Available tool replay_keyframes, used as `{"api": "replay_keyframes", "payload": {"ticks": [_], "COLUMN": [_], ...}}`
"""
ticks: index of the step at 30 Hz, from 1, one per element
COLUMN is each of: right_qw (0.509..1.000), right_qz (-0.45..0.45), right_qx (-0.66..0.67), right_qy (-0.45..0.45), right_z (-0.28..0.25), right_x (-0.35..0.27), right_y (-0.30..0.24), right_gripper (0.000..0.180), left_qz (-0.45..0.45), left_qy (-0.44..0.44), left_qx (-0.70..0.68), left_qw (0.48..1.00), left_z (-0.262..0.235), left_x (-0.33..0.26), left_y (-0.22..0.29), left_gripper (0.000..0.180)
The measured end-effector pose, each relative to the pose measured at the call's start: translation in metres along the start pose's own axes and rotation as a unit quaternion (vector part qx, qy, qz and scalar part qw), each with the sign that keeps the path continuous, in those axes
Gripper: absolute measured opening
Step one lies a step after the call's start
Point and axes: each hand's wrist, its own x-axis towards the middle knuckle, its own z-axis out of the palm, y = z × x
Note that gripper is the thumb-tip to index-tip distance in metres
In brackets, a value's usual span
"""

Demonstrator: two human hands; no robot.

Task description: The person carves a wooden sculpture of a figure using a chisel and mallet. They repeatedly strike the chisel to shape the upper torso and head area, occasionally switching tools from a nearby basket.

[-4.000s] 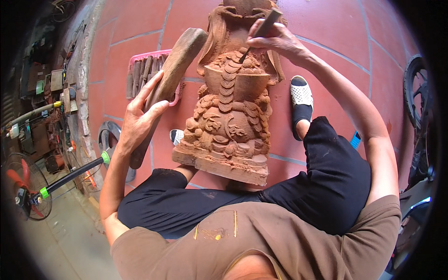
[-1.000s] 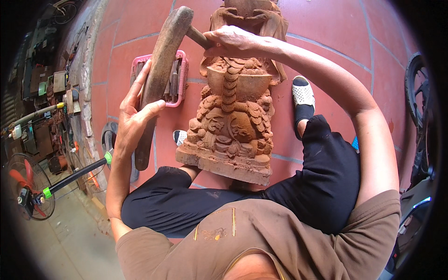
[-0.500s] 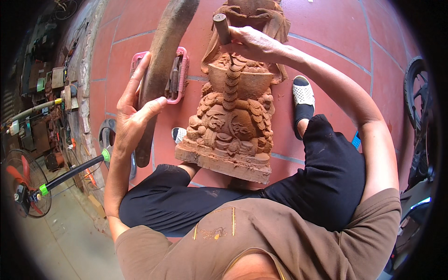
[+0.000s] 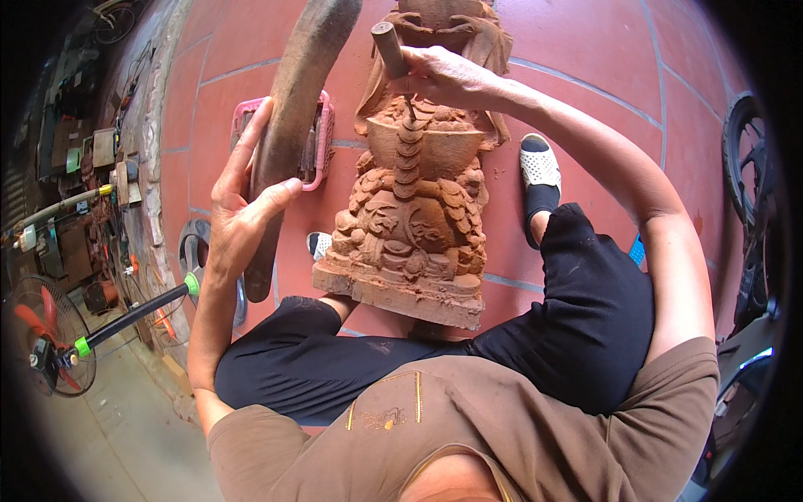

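Observation:
A reddish-brown wood carving (image 4: 422, 151) lies between my legs, its thick base toward me, covered with rounded relief shapes and a row of overlapping scales down the middle. My right hand (image 4: 447, 77) grips a chisel (image 4: 390, 48) by its round handle, and the blade's tip meets the carving at the top of the scale row. To the left, my left hand (image 4: 238, 197) holds a long, curved wooden club (image 4: 294, 96), thumb and forefinger stretched along it. The club stays apart from the chisel's handle.
Behind the club, a pink basket (image 4: 328, 125) with several tools sits on the red tiled floor (image 4: 585, 92). A fan (image 4: 50, 335) stands at the left near cluttered shelves. A wheel (image 4: 744, 159) rises at the far right. My sandalled foot (image 4: 540, 163) rests right of the carving.
The chisel and my right hand have shifted slightly left, the handle leaning a bit more. The club has moved slightly right. The whole view has shifted a little.

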Motion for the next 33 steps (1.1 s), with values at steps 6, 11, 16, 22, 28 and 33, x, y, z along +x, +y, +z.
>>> {"api": "replay_keyframes", "payload": {"ticks": [6, 11, 16, 22, 28, 33], "right_qw": [0.998, 1.0, 0.998, 1.0, 0.992, 0.98], "right_qz": [-0.012, -0.02, -0.003, -0.022, 0.049, -0.001], "right_qx": [-0.046, -0.012, -0.047, -0.008, 0.1, 0.197], "right_qy": [-0.038, -0.012, -0.052, -0.011, -0.054, -0.02], "right_z": [-0.001, -0.001, -0.001, 0.0, -0.009, -0.016], "right_x": [0.002, 0.0, 0.002, 0.002, -0.006, -0.015], "right_y": [0.0, -0.004, -0.007, 0.005, 0.01, 0.016], "right_gripper": [0.024, 0.029, 0.025, 0.03, 0.032, 0.031], "left_qz": [0.009, 0.031, 0.064, 0.053, 0.093, 0.092], "left_qy": [-0.004, 0.02, -0.02, 0.02, -0.055, -0.033], "left_qx": [0.006, 0.015, 0.094, 0.052, 0.184, 0.107], "left_qw": [1.0, 0.999, 0.993, 0.997, 0.977, 0.989], "left_z": [0.002, 0.002, -0.002, 0.002, -0.006, -0.002], "left_x": [0.0, -0.001, 0.004, 0.002, 0.005, 0.0], "left_y": [0.0, -0.001, -0.009, -0.002, -0.005, -0.01], "left_gripper": [0.078, 0.077, 0.075, 0.074, 0.074, 0.074]}}
